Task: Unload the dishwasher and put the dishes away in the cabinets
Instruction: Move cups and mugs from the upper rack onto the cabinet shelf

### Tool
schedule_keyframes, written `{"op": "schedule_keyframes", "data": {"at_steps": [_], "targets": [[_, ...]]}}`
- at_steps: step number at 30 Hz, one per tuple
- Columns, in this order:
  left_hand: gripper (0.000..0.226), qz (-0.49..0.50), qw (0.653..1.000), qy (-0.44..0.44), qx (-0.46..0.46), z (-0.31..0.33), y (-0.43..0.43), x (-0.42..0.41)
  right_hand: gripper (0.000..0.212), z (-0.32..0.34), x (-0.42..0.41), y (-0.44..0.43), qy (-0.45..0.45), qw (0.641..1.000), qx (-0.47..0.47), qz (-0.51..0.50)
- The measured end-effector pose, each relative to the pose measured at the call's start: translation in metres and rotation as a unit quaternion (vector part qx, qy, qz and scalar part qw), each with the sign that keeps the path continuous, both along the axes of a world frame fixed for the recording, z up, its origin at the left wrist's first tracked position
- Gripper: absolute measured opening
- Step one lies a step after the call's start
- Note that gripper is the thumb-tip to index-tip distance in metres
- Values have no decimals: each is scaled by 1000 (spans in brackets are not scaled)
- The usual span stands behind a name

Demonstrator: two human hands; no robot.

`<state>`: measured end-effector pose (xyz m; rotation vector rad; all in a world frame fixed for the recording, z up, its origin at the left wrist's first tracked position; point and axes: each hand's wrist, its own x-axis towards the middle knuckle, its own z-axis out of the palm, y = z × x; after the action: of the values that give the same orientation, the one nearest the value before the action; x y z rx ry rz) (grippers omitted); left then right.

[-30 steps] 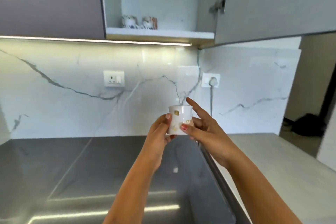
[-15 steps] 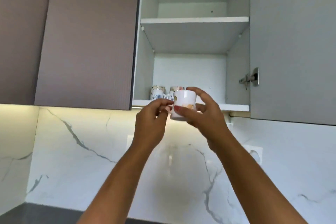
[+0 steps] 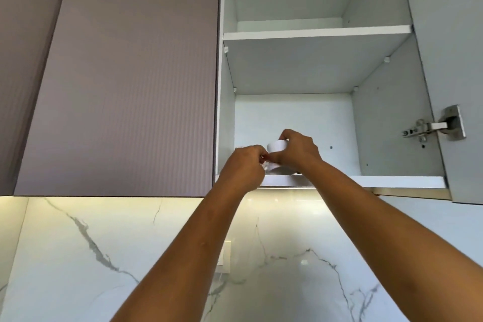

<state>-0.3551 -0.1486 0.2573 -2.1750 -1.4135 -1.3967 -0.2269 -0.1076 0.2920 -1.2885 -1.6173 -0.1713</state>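
The camera looked up into a white wall cabinet [image 3: 392, 125] whose open door [image 3: 449, 34] stood swung out at three o'clock. A metal hinge [image 3: 431, 127] bridged that door and the side wall. Inside, an upper shelf [image 3: 313, 33] crossed at twelve o'clock of the hands, seen from beneath. The lower shelf [image 3: 397, 182] showed only its pale front edge. At nine o'clock of the opening hung a closed door [image 3: 130, 73], mauve with fine vertical ribbing, and a further panel [image 3: 15, 60] of the same finish lay beyond it. Under the cabinets a light strip [image 3: 285, 188] glowed warm along the underside and washed the top of the backsplash [image 3: 65, 269]. This was white marble with grey veins, and it filled the view from four to eight o'clock. A wall socket [image 3: 224, 259] peeped out beside the left forearm [image 3: 183, 256].

Both hands were up at the front of the lower shelf, toward its nine-o'clock end, close together. The right hand [image 3: 298, 150] had its fingers curled over the top and far side of a small white cup [image 3: 277, 145]. The left hand [image 3: 244, 167] was bunched against the cup's nine-o'clock side, fingertips touching the right thumb. It gripped there, though the part it pinched was hidden. The cup hung just over the shelf's front edge, its base turned a little toward the camera. Whether it touched the shelf could not be told.
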Motion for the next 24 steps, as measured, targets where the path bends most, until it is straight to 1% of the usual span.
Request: {"op": "schedule_keyframes", "data": {"at_steps": [3,10,13,17,19,24], "targets": [[39,-10,998,36,-50,11,16,-2,45,0,2,10,-6,999,-9,-45],[41,22,994,50,-99,20,46,-13,47,-6,-2,20,-41,995,1,-92],[48,6,987,56,-149,24,52,-16,41,-8,1,26,-48,996,16,-72],[59,-3,970,82,-228,30,60,-15,35,-9,3,33,-7,1000,9,-10],[60,-4,971,70,-229,32,62,-14,30,-7,3,33,-1,1000,10,13],[60,-39,979,23,-199,29,63,-12,20,-5,9,36,13,998,7,59]]}}
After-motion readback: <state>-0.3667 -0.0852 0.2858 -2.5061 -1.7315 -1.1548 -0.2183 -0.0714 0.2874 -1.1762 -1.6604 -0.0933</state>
